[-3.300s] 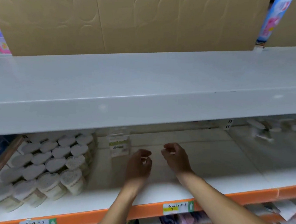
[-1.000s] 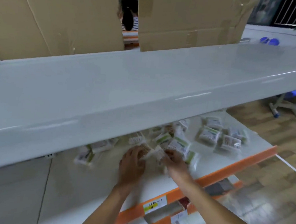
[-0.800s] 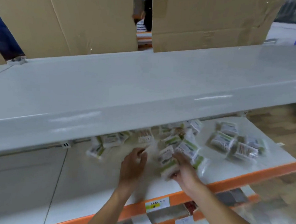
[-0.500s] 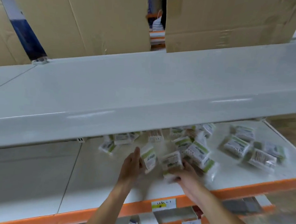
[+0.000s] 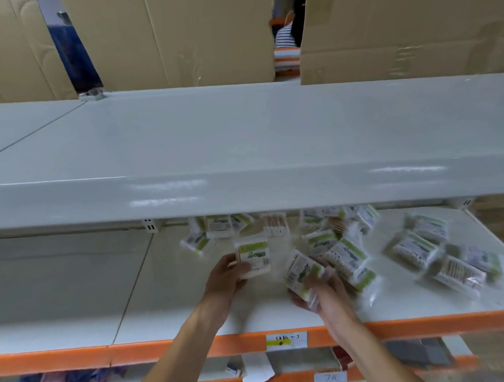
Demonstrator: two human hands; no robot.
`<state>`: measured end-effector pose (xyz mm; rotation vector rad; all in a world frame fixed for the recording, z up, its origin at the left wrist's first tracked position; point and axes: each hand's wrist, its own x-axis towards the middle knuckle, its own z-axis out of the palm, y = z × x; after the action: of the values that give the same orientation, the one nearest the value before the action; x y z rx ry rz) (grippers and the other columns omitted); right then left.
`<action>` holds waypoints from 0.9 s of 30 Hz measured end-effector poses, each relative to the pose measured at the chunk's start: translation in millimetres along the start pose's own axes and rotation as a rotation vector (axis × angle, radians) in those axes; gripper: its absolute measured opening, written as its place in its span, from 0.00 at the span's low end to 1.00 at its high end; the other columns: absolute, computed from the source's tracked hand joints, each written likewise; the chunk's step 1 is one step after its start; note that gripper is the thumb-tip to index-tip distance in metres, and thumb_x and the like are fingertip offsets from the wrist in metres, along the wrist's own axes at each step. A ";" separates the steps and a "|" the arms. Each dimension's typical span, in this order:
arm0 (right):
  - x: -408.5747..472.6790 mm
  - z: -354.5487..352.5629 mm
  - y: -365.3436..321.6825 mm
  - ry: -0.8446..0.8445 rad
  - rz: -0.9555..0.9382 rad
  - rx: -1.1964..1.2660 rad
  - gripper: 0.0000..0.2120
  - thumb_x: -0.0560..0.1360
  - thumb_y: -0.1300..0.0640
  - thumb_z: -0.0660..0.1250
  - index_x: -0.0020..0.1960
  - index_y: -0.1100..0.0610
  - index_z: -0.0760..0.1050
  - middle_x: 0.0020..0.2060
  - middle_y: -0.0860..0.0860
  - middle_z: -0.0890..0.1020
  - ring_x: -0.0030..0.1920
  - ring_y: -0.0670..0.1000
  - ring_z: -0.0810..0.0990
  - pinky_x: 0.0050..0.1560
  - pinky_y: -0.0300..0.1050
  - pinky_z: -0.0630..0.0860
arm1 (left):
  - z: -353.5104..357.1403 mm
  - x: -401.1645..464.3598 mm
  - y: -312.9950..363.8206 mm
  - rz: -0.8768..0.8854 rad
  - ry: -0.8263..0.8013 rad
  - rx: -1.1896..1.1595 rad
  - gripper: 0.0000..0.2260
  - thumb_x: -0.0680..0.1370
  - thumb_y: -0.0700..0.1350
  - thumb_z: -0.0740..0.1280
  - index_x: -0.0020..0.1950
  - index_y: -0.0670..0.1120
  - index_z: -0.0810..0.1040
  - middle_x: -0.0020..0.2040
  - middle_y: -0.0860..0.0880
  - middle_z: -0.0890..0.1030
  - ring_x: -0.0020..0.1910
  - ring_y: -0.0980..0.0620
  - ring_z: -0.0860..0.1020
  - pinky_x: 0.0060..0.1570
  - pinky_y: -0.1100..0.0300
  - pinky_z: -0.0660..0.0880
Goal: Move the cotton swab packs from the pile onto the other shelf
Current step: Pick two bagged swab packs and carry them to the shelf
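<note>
1. I have one cotton swab pack (image 5: pixel 254 257) in my left hand (image 5: pixel 224 277), lifted off the shelf (image 5: pixel 267 312) with its label facing me; my thumb lies across its lower front and my fingers curl behind it.
2. My right hand (image 5: pixel 325 297) grips a second pack (image 5: pixel 301 275), tilted, fingers curled around its lower end just above the shelf's front edge.
3. These packs look light and soft: clear plastic wrap around a stiff bundle of sticks. I judge the film slippery and crinkly, so I would hold across the firm middle, not by the loose sealed ends.
4. The pile (image 5: pixel 339 243) sits right behind my right hand, toward the back of the shelf, packs overlapping at odd angles. A few more loose packs (image 5: pixel 435 255) lie near the shelf's right end, apart from the pile.
5. The shelf has an orange front strip (image 5: pixel 146 351) with a price tag (image 5: pixel 286 339) below my hands.
6. Above is a bare grey upper shelf (image 5: pixel 248 137), backed by cardboard boxes (image 5: pixel 166 29). Which shelf is the target I cannot tell.
</note>
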<state>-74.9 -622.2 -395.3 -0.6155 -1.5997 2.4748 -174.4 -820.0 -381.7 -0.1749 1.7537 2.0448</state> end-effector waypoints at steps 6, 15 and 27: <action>4.2 8.5 -9.3 -0.019 -0.082 -0.324 0.22 0.66 0.70 0.76 0.55 0.54 0.77 0.39 0.49 0.86 0.34 0.43 0.83 0.31 0.35 0.77 | -11.4 -12.5 -0.2 0.014 0.011 -0.043 0.08 0.76 0.40 0.70 0.55 0.47 0.81 0.52 0.45 0.85 0.48 0.48 0.82 0.51 0.53 0.78; 8.4 29.2 -20.7 -0.109 -0.186 -0.420 0.18 0.67 0.62 0.80 0.53 0.49 0.83 0.46 0.48 0.87 0.49 0.50 0.86 0.48 0.46 0.82 | -32.6 -34.5 8.8 0.107 0.076 0.028 0.10 0.76 0.42 0.73 0.56 0.44 0.81 0.51 0.44 0.86 0.48 0.50 0.82 0.52 0.53 0.78; 19.0 47.7 -30.1 -0.166 -0.147 -0.395 0.03 0.72 0.62 0.74 0.42 0.57 0.81 0.37 0.53 0.82 0.40 0.53 0.78 0.43 0.49 0.73 | -63.3 -52.4 15.2 0.163 0.175 -0.010 0.09 0.74 0.41 0.75 0.53 0.44 0.82 0.48 0.44 0.86 0.47 0.49 0.81 0.51 0.54 0.78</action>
<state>-114.7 -643.4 -356.4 -0.3224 -2.1367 2.1681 -145.3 -895.3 -360.4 -0.2266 1.9190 2.2117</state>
